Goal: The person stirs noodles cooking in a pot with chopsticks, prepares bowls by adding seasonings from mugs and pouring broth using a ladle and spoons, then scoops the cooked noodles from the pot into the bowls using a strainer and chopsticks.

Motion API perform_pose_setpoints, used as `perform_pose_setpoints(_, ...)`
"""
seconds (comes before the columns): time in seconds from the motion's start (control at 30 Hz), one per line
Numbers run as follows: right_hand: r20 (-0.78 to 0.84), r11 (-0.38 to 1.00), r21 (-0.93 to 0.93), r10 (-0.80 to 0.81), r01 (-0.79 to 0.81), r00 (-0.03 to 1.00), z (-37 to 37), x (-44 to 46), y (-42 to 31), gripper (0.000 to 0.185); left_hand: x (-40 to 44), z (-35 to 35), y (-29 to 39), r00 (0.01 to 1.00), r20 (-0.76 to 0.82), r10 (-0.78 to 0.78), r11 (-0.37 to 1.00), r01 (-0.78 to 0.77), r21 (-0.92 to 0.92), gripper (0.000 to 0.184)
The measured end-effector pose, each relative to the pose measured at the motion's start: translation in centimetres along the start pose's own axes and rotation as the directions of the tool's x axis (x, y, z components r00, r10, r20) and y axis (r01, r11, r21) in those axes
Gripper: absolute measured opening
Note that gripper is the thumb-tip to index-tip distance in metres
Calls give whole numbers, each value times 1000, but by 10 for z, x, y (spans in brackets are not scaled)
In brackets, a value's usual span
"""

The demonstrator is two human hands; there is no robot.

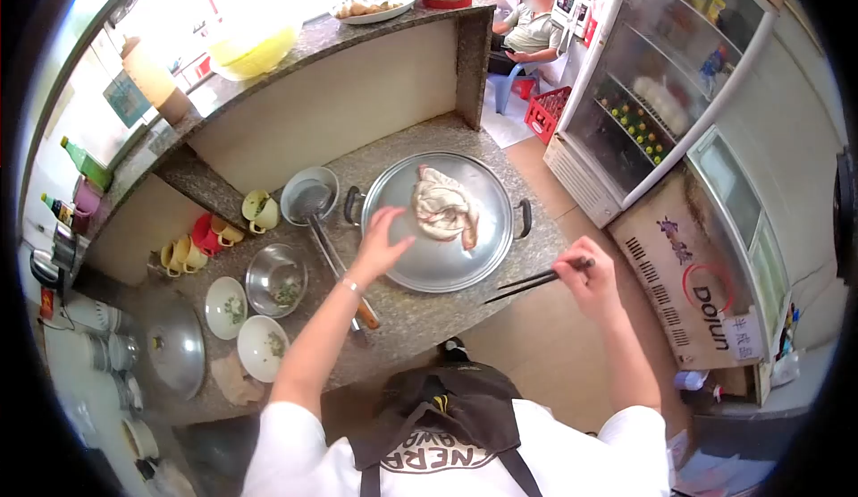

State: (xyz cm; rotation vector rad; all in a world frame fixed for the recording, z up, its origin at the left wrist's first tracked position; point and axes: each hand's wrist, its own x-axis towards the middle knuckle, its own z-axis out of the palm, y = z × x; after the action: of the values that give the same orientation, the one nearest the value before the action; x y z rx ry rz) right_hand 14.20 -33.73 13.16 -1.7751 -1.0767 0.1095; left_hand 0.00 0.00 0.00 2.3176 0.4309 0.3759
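A wide round steel pot (386, 175) with two black side handles sits on the stone counter, its top a shiny metal surface. On that surface lies a bunched whitish cloth (443, 204) with brownish edges. My left hand (382, 248) hovers over the pot's left rim, thumb and fingers apart, holding nothing; the cloth is just to its right. Off the pot's lower right side, my right hand (590, 278) grips a pair of dark chopsticks (536, 282), tips pointing left over the counter edge.
Left of the pot are a strainer (310, 197), long-handled utensils (332, 256), a steel bowl (276, 260) and white bowls (225, 307) with chopped greens. A metal lid (172, 354) lies farther left. A glass-door fridge (657, 77) stands right; a person (534, 37) sits beyond.
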Motion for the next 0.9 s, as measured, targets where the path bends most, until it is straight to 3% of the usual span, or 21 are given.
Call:
perform_pose_setpoints(0.07,36,998,39,47,-48,998,5,-21,-11,6,6,11,9,1000,-17,15,998,-14,59,67)
perform_pose_setpoints(0.1,65,997,-78,-11,16,998,-52,25,25,6,103,70,30,995,-77,58,997,-53,59,67)
perform_pose_setpoints(0.17,162,980,-17,198,-198,967,-51,7,32,7,121,79,15,999,36,-11,954,-1,298,73)
perform_pose_setpoints(0.27,248,983,-111,170,-146,954,-65,-16,37,10,155,114,-43,959,218,-182,919,87,384,78)
perform_pose_setpoints(0.3,266,984,-106,164,-140,950,-70,-22,38,11,154,114,-24,956,134,-260,866,170,471,75)
perform_pose_setpoints(0.37,317,951,-177,298,-253,900,-82,-33,38,11,155,114,-1,949,110,-295,829,196,524,67)
perform_pose_setpoints(0.57,176,939,-110,342,-327,923,-95,-38,50,9,154,103,0,988,80,-132,898,85,431,58)
perform_pose_setpoints(0.63,118,906,-113,419,-407,900,-110,-28,38,10,155,85,19,995,41,-89,912,65,406,55)
perform_pose_setpoints(0.77,-71,933,26,360,-359,930,-128,-12,54,15,165,-3,33,996,49,-80,920,55,387,58)
perform_pose_setpoints(0.8,-75,918,90,394,-387,916,-118,-1,54,15,161,-30,27,1000,-17,-10,916,16,402,58)
perform_pose_setpoints(0.83,-43,954,5,300,-300,953,-104,10,62,13,151,-59,32,996,-79,-29,904,60,422,57)
perform_pose_setpoints(0.87,-80,924,106,375,-367,923,-79,15,76,11,135,-87,54,991,-118,-61,912,104,396,52)
perform_pose_setpoints(0.9,-14,953,-39,300,-300,954,-62,26,87,9,120,-113,65,989,-129,-79,906,125,405,47)
